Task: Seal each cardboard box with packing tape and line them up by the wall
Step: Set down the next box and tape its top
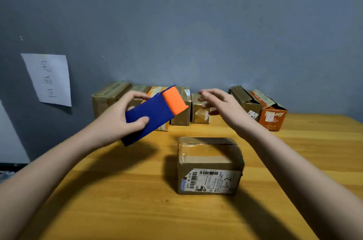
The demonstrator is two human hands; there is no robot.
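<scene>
1. A grey-blue wall [196,23] rose behind a wooden table [117,200], with one sheet of paper [48,78] stuck to the wall at the left.
2. The left hand [119,116] held one blue and orange tape dispenser [153,114] above the table, its thumb pressed on the blue face and its fingers [135,94] curled round the far edge.
3. One box [209,165] sat apart near the middle of the table, its top flaps closed with a seam showing, below and between the two hands.
4. The right hand [218,104] hovered to the right of the dispenser, fingers [204,95] spread and holding nothing.
5. Along the wall I counted about seven boxes, from the leftmost box [106,100] to the orange box [272,118] at the right; the hands hid part of the row.
6. To seal well, I judged the free hand should steady the middle box while the tape ran straight along the seam and over both ends.
</scene>
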